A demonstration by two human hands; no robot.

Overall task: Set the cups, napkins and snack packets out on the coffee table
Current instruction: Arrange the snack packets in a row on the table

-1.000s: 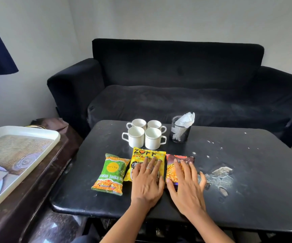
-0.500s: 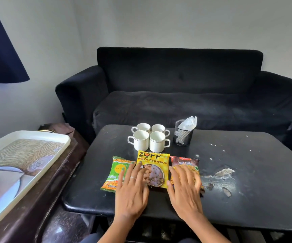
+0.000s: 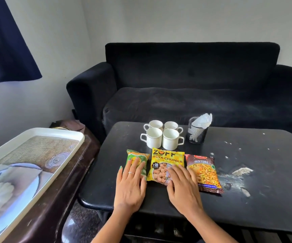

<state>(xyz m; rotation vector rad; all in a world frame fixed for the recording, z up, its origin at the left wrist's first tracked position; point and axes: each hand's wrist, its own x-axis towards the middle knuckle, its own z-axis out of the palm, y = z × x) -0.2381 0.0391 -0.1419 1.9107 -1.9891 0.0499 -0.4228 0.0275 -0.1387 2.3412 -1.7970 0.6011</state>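
A: How do the snack packets look?

B: Three lie flat in a row near the front edge of the black coffee table. At the left is a green packet with an orange top band. The yellow soya chunks packet in the middle reads "ZOFF" and has a window showing pale brown chunks. The dark brown mixture packet at the right pictures an orange-yellow snack mix. The yellow and brown packets touch or nearly touch along their edges.

A: And the hands?

B: Both reach forward, palms down. The left hand lies flat on the lower part of the green packet, fingers straight and a little apart, a ring on one of them. The right hand rests on the lower right corner of the soya chunks packet, fingers spread, the outer ones reaching the brown packet's left edge. Neither hand grips anything.

A: Where are the packets relative to the fingers?

B: The tops of the green and yellow packets stick out beyond the fingertips; most of the brown one lies clear to the right.

A: The rest?

B: Four white cups stand in a tight square just behind the packets. Beside them, a dark mesh holder carries white napkins.
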